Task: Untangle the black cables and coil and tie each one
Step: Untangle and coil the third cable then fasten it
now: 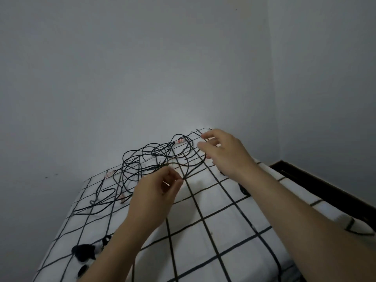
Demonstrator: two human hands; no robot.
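Head view: my left hand [158,192] pinches one strand of the black cables [146,159], tangled at the far edge of the bed [223,210]. Whether my right hand [225,151] holds any, I cannot tell. Better to follow this strand slowly, not tug.

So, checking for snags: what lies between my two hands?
Head view: one black cable strand, pinched by the left hand, curves over the checked sheet toward the right hand; nothing else.

Grid-patterned white bedsheet [223,231] against plain grey walls [142,68].
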